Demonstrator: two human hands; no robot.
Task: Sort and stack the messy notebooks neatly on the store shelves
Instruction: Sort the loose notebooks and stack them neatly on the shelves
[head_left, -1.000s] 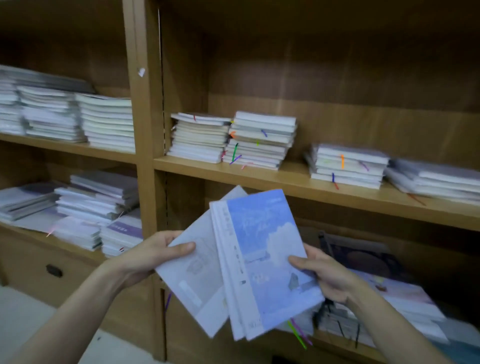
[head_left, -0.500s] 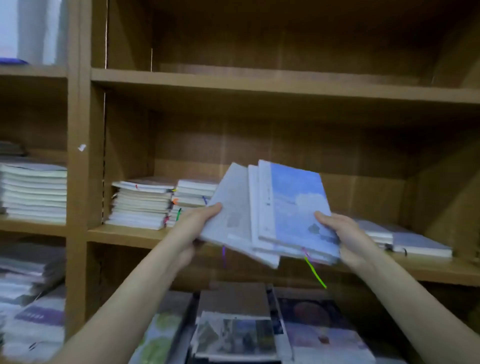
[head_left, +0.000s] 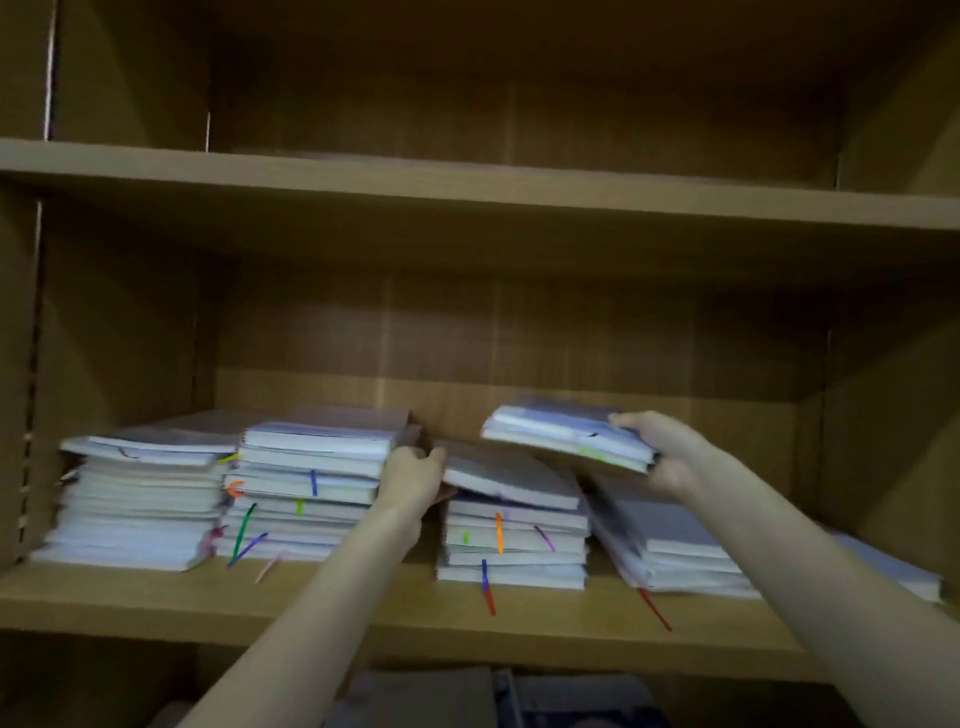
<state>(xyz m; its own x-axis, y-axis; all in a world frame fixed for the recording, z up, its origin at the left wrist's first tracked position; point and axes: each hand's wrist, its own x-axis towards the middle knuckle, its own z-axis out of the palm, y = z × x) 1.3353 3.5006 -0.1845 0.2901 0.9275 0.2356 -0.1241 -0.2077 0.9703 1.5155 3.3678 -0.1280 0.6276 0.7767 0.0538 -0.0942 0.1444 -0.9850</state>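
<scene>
— Wooden shelving (head_left: 467, 618) filled the view, brown boards with a darker back panel. What lay on the middle board?

— Four piles of notebooks. The leftmost pile (head_left: 140, 509) and its neighbour (head_left: 306, 493) touched each other; coloured ribbon markers (head_left: 241, 535) hung from several page edges. A shorter third pile (head_left: 514, 545) stood apart to the right, and a leaning fourth pile (head_left: 670, 551) sat just beside it.

— And the hands?

— The left hand (head_left: 413, 475) had its fingers curled on the left edge of a grey notebook (head_left: 511, 478) lying tilted on top of the third pile. The right hand (head_left: 662, 449) gripped a small stack of notebooks (head_left: 566, 434) by its right end, thumb on top, fingers underneath, holding it in the air above the third pile.

— Touching that pile?

— Motion blur made that impossible to tell.
</scene>
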